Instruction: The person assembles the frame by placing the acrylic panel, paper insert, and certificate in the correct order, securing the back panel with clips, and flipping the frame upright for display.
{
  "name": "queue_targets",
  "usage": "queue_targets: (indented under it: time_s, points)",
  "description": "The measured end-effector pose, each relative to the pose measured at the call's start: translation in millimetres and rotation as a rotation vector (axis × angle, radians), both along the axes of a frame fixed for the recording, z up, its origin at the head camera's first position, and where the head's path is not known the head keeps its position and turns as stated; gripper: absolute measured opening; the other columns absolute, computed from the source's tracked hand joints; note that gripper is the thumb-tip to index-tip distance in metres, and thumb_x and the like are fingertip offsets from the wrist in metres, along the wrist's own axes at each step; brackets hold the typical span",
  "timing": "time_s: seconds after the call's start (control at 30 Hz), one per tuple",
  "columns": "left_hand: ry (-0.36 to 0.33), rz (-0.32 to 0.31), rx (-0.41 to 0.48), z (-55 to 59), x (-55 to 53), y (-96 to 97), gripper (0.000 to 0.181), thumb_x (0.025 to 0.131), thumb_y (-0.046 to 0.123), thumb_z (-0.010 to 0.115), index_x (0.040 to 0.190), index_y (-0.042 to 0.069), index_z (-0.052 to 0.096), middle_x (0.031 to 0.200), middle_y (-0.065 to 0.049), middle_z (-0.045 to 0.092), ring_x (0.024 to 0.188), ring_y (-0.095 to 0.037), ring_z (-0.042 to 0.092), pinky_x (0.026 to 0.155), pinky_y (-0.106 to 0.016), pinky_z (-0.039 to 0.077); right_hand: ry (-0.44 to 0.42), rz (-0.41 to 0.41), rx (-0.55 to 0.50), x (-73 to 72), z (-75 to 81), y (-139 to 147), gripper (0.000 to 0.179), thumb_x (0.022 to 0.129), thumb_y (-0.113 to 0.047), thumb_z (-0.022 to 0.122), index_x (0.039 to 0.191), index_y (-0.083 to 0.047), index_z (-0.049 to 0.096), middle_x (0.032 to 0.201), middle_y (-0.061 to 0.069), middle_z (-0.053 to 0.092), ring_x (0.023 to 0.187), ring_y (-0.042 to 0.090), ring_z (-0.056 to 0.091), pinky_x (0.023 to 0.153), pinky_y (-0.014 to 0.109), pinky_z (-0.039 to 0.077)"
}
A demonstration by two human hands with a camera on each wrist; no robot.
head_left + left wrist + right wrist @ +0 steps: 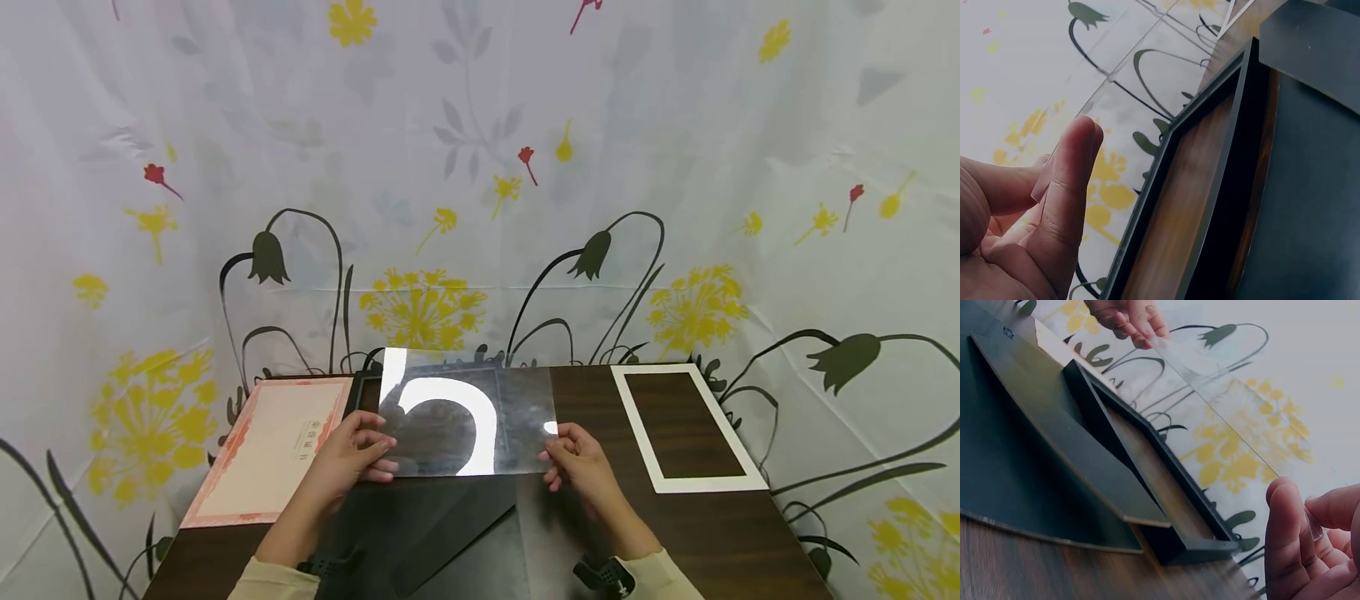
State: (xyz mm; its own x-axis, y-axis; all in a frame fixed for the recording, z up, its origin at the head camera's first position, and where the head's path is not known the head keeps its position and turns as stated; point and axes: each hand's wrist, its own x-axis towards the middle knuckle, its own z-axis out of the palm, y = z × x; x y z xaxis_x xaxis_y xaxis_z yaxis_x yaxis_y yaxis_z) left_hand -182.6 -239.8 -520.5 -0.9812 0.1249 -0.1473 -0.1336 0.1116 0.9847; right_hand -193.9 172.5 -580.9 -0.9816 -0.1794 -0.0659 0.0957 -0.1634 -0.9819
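The person's left hand (352, 457) and right hand (583, 467) each pinch an end of a clear sheet (465, 421) between thumb and fingers, holding it up over the worktop (750, 550), light glaring off it. I can see a black frame (1210, 551) lying beyond, a dark board (375, 521) nearer the person, a pink-edged certificate (266, 446) to the left and a white border (708, 485) to the right.

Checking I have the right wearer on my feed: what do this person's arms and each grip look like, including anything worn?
The left grip and right grip are ungloved. The left sleeve and right sleeve are plain cream. A black device sits at each wrist, left device and right device; the right one shows a small pale spot.
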Motion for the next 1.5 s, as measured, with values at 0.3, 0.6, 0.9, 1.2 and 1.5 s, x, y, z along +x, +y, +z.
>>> queue_targets:
  time_s: [0.3, 0.6, 0.9, 1.2, 1.5]
  points:
    - [0.002, 0.023, -0.035, 2.5, 2.0, -17.3, 0.045, 0.11, 0.003, 0.063, 0.149, -0.001, 0.041, 0.125, -0.025, 0.072, 0.089, -0.033, 0.083, 0.078, -0.044, 0.068, -0.003, 0.004, -0.014, -8.5, 2.3, -18.9, 0.038, 0.107, -0.015, 0.072, 0.132, 0.004, 0.051, 0.09, 0.005, 0.075, 0.058, 0.014, 0.069, 0.054, 0.028, 0.059]
    - [0.013, 0.024, -0.029, -4.3, 5.9, -30.1, 0.047, 0.11, 0.004, 0.063, 0.149, -0.002, 0.037, 0.125, -0.024, 0.073, 0.088, -0.031, 0.084, 0.078, -0.043, 0.068, 0.015, 0.002, 0.007, -12.3, 3.0, -33.8, 0.035, 0.106, -0.014, 0.072, 0.132, 0.004, 0.056, 0.088, 0.003, 0.075, 0.058, 0.014, 0.067, 0.055, 0.027, 0.058]
    - [0.038, 0.052, -0.038, -5.5, 8.8, -39.8, 0.051, 0.11, 0.005, 0.063, 0.153, -0.004, 0.036, 0.125, -0.024, 0.072, 0.087, -0.028, 0.083, 0.078, -0.041, 0.068, 0.033, 0.014, 0.026, -16.8, 5.8, -46.6, 0.031, 0.107, -0.013, 0.072, 0.129, 0.003, 0.059, 0.089, 0.005, 0.075, 0.057, 0.015, 0.068, 0.054, 0.028, 0.058]
    - [0.035, 0.085, -0.014, -12.1, 11.5, -47.8, 0.052, 0.109, 0.004, 0.066, 0.15, -0.005, 0.037, 0.116, -0.017, 0.074, 0.083, -0.025, 0.083, 0.075, -0.038, 0.068, 0.048, 0.004, 0.038, -17.2, 4.1, -59.6, 0.031, 0.108, -0.012, 0.07, 0.132, 0.003, 0.058, 0.084, 0.006, 0.061, 0.057, 0.014, 0.067, 0.052, 0.027, 0.057]
    - [0.052, 0.103, -0.028, -12.9, 10.5, -52.4, 0.052, 0.11, 0.004, 0.064, 0.153, -0.005, 0.036, 0.118, -0.022, 0.073, 0.084, -0.027, 0.083, 0.075, -0.039, 0.068, 0.06, 0.013, 0.02, -18.3, 7.6, -63.8, 0.029, 0.108, -0.011, 0.07, 0.129, 0.005, 0.058, 0.089, 0.006, 0.069, 0.058, 0.014, 0.067, 0.053, 0.027, 0.057]
